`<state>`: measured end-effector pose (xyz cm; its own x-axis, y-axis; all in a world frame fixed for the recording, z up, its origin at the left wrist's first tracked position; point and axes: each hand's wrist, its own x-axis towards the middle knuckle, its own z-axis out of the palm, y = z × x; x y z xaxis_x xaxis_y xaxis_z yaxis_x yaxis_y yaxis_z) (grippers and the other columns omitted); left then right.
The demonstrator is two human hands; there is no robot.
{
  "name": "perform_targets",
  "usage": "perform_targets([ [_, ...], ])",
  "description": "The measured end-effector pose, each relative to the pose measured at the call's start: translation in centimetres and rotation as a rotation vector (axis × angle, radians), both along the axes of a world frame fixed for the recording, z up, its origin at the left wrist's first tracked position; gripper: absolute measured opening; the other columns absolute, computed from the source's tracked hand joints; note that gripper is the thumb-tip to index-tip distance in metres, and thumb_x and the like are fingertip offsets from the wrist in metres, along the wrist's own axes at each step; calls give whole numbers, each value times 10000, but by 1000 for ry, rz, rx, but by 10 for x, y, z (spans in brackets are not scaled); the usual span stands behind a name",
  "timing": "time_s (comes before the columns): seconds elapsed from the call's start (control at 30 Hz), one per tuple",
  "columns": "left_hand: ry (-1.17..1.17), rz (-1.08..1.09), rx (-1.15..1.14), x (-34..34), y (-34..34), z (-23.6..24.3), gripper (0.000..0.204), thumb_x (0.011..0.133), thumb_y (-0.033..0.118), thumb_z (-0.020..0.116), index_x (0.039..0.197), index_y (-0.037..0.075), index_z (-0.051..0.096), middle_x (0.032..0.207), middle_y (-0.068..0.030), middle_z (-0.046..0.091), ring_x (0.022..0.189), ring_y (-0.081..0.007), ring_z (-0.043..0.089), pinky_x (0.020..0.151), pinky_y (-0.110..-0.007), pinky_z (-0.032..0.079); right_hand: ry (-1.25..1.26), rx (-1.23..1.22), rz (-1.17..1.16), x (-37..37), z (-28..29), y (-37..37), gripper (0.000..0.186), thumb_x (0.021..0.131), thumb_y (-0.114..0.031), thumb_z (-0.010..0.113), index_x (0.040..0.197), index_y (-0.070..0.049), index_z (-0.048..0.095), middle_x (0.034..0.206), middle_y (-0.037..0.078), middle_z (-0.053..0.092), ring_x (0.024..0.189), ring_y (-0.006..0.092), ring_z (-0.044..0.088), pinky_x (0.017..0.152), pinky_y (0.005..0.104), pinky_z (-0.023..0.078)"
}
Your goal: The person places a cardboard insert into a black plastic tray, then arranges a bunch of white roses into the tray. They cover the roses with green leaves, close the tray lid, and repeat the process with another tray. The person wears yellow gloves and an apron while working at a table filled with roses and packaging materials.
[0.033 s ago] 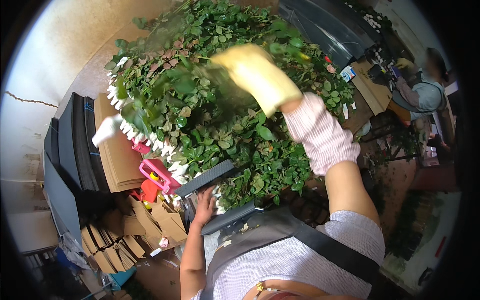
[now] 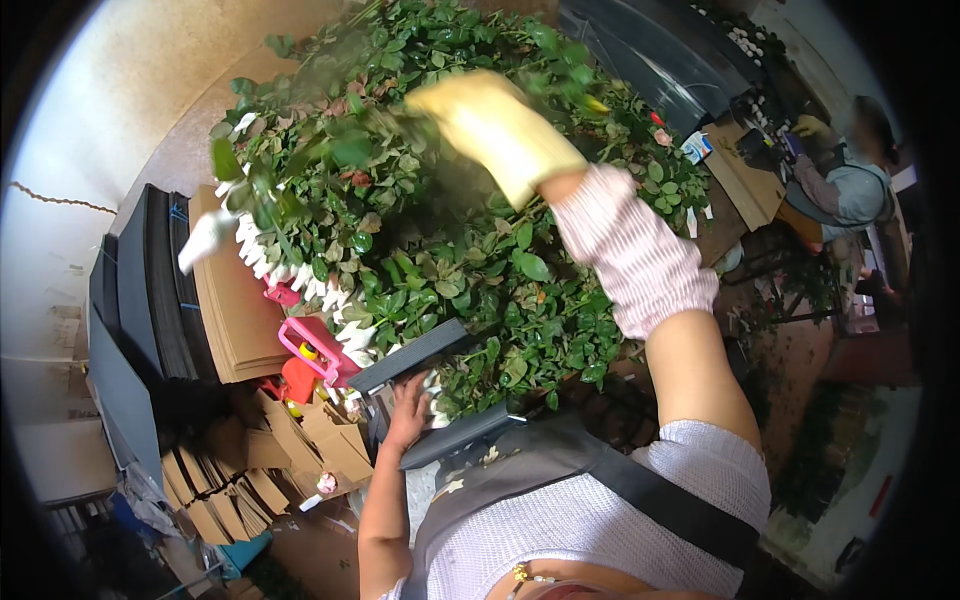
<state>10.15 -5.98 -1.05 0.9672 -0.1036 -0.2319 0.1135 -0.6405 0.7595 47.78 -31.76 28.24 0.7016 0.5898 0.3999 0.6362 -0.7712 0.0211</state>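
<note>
Slightly farther left and away from the person than before is the right hand (image 2: 505, 135), and one white-wrapped flower (image 2: 208, 238) beyond the table's left edge shifts the same way. Its yellow glove is blurred, so I cannot tell how far its fingers close or whether they pinch a stem; smeared leaves stretch from near them toward that flower. Bare, the left hand (image 2: 405, 412) lies with fingers extended and loosely spread, by the near edge of the table (image 2: 172, 155), between two dark grey boards (image 2: 408, 357), close beside some white wraps; how firmly it presses cannot be seen.

Leafy rose stems (image 2: 450, 265) cover most of the table, their white-wrapped heads lined along its left edge. Leaves hide many heads, and the stems overlap too much to count. Two blooms show by the far right corner: one red flower (image 2: 657, 119) and one pale pink flower (image 2: 663, 138).

Beside the left edge stand one cardboard stack (image 2: 235, 310) and one pink frame (image 2: 318, 350). Past the right edge are one open carton (image 2: 765, 190) and one co-worker (image 2: 860, 190), partly dim.
</note>
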Motion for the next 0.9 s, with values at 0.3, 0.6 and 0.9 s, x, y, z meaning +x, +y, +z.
perform_targets([
  [0.3, 39, 115, -80, -3, -8, 6, 477, 986, 128, 627, 1450, 175, 527, 1279, -193, 500, 1254, -377, 486, 1111, -417, 376, 676, -589, 149, -60, -79, 32, 378, 969, -376, 641, 1178, -67, 708, 1082, 138, 707, 960, 270, 689, 842, 410, 586],
  [0.6, 40, 107, -116, -5, -1, -4, 490, 979, 105, 631, 1454, 158, 523, 1324, -184, 486, 1274, -357, 500, 1104, -413, 393, -38, 299, 169, -105, -118, 10, 183, 872, -180, 639, 988, -142, 776, 1186, 73, 722, 1219, 267, 603, 1136, 431, 380],
  [0.9, -62, 226, 105, 2, -10, -9, 298, 971, 245, 688, 1213, 74, 716, 1133, -159, 679, 1064, -329, 657, 928, -384, 508, 132, 436, 515, -161, -91, -69, 258, 753, 99, 674, 959, -49, 719, 1007, 102, 767, 929, 292, 750, 742, 374, 625],
])
